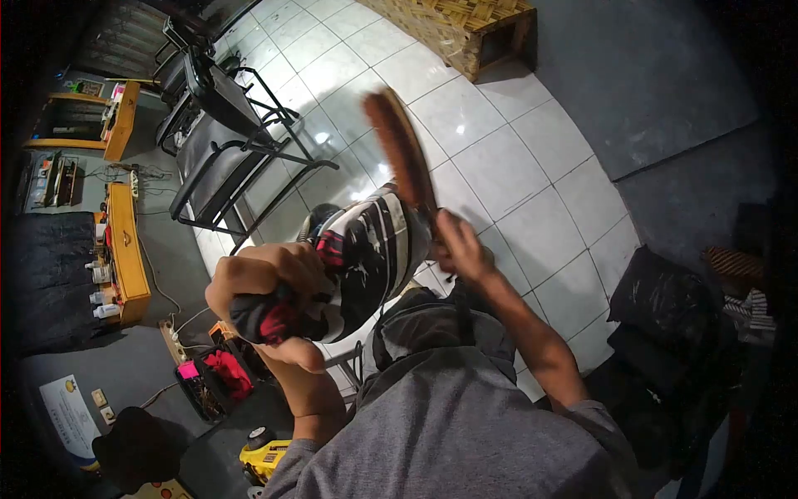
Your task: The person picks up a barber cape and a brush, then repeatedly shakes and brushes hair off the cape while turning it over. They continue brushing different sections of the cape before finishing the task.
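My left hand [270, 283] is closed around one end of a bunched fabric piece [370, 249] in black, white and red with stripes. The fabric stretches from that fist toward my right side, in front of my waist. My right hand [465, 249] grips the handle of a long brush [397, 145] with reddish-brown bristles. Its head points away from me, up and to the left, with the bristles facing left. The lower part of the brush overlaps the fabric's far right end in this view.
A black-framed chair [224, 150] stands on the white tile floor [524, 158] ahead left. Wooden shelves [129, 258] with bottles line the left wall. A woven box [465, 29] sits at the far side. Dark bags [665, 291] lie at right, a yellow toy vehicle [264, 456] at lower left.
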`<control>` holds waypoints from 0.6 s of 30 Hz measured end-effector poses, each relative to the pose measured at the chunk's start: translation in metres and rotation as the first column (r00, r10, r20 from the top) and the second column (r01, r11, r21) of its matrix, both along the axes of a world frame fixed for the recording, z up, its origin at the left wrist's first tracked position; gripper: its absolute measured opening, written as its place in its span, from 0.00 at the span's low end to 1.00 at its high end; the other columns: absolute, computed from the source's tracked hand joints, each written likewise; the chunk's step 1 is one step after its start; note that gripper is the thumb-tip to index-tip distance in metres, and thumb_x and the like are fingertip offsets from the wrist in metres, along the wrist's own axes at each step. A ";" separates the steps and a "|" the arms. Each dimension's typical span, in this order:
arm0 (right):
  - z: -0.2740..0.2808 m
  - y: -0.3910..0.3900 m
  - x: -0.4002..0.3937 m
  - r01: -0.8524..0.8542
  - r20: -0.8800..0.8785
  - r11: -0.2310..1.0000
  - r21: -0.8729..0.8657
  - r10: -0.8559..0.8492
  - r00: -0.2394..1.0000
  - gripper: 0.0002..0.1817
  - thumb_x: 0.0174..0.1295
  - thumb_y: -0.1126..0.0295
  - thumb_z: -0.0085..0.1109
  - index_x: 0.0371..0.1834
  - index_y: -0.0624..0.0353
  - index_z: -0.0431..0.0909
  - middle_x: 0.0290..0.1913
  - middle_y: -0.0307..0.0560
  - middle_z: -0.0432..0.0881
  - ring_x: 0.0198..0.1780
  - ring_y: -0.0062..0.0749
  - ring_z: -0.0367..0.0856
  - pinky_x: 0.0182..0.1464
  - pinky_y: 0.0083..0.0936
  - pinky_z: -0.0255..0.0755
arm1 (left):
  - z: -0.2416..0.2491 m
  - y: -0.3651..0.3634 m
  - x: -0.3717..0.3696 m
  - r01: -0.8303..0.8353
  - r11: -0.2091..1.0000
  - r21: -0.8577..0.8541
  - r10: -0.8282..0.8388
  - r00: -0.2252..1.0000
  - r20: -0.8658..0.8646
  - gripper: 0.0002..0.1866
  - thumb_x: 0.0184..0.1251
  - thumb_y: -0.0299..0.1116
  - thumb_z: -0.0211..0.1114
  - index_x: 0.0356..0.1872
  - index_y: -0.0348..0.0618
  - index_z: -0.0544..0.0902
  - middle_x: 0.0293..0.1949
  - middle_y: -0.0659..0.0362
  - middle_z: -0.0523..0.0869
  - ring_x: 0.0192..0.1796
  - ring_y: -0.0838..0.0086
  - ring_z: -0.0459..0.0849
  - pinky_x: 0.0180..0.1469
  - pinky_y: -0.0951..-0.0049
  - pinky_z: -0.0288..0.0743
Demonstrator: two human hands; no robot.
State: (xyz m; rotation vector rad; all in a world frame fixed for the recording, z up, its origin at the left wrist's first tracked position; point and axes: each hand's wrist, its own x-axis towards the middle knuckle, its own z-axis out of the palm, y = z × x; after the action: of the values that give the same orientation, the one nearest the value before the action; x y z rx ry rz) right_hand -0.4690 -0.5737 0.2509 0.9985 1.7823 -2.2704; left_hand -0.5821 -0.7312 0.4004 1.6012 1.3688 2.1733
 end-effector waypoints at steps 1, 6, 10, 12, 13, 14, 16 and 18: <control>-0.029 -0.008 0.001 -0.273 -0.224 0.931 0.243 0.327 0.918 0.16 0.58 0.65 0.51 0.45 0.63 0.67 0.34 0.47 0.71 0.37 0.28 0.71 0.41 0.22 0.66 | 0.000 0.000 -0.001 -0.004 1.000 -0.001 0.004 1.000 -0.001 0.32 0.36 0.46 0.76 0.28 0.38 0.62 0.12 0.58 0.69 0.14 0.76 0.67 0.16 0.76 0.60; -0.017 -0.043 -0.015 -0.302 -0.517 0.863 0.405 0.488 0.703 0.15 0.62 0.66 0.44 0.47 0.65 0.63 0.22 0.57 0.74 0.25 0.50 0.75 0.28 0.35 0.68 | 0.009 -0.023 -0.016 -0.080 0.997 -0.023 0.077 0.993 -0.085 0.25 0.43 0.40 0.72 0.30 0.40 0.63 0.12 0.61 0.68 0.13 0.76 0.67 0.16 0.75 0.61; -0.131 -0.023 -0.004 -0.650 0.247 0.498 0.574 0.651 0.718 0.17 0.63 0.53 0.38 0.41 0.56 0.66 0.29 0.60 0.77 0.34 0.58 0.75 0.35 0.47 0.67 | 0.012 -0.055 -0.029 -0.027 0.999 0.046 0.031 0.996 -0.087 0.19 0.48 0.35 0.66 0.32 0.43 0.63 0.14 0.62 0.68 0.14 0.78 0.66 0.18 0.74 0.61; -0.198 0.000 0.036 -0.755 0.457 0.480 0.447 0.603 0.654 0.25 0.60 0.47 0.38 0.45 0.58 0.71 0.36 0.59 0.78 0.40 0.52 0.76 0.43 0.39 0.67 | 0.030 -0.060 -0.015 -0.213 0.960 0.180 0.217 0.976 -0.006 0.16 0.51 0.35 0.62 0.35 0.46 0.64 0.16 0.64 0.69 0.15 0.79 0.66 0.19 0.74 0.60; -0.232 0.016 0.057 -0.830 0.519 0.424 0.361 0.648 0.557 0.30 0.58 0.44 0.38 0.48 0.58 0.73 0.41 0.60 0.77 0.46 0.46 0.76 0.50 0.33 0.66 | 0.037 -0.063 -0.015 -0.193 0.969 0.155 0.202 0.978 -0.047 0.15 0.51 0.35 0.60 0.37 0.46 0.65 0.17 0.64 0.69 0.16 0.80 0.66 0.20 0.76 0.60; -0.247 0.026 0.077 -0.808 0.583 0.442 0.390 0.561 0.588 0.26 0.58 0.48 0.39 0.40 0.61 0.75 0.37 0.61 0.78 0.43 0.51 0.76 0.45 0.38 0.68 | 0.038 -0.065 -0.016 -0.202 0.967 0.158 0.213 0.976 -0.053 0.15 0.51 0.35 0.60 0.37 0.46 0.65 0.17 0.64 0.69 0.16 0.80 0.66 0.20 0.76 0.60; -0.261 0.033 0.097 -0.795 0.640 0.448 0.410 0.479 0.600 0.23 0.58 0.53 0.41 0.31 0.63 0.78 0.33 0.62 0.78 0.39 0.56 0.76 0.40 0.43 0.70 | 0.040 -0.069 -0.017 -0.191 0.977 0.098 0.202 0.972 -0.118 0.16 0.50 0.34 0.59 0.39 0.46 0.65 0.16 0.64 0.68 0.15 0.80 0.65 0.19 0.76 0.60; -0.242 0.047 0.092 -0.803 0.629 0.433 0.409 0.504 0.592 0.23 0.59 0.55 0.39 0.33 0.64 0.77 0.33 0.62 0.78 0.41 0.52 0.77 0.39 0.40 0.70 | 0.033 -0.066 -0.018 -0.171 0.982 0.078 0.179 0.976 -0.120 0.15 0.49 0.31 0.59 0.38 0.45 0.66 0.16 0.63 0.68 0.14 0.79 0.65 0.18 0.75 0.60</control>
State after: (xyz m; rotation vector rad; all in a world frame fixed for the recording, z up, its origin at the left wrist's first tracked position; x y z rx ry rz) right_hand -0.3767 -0.5272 0.0089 0.5419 2.2401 -0.8233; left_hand -0.5996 -0.7971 0.4331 1.7311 1.5433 2.2720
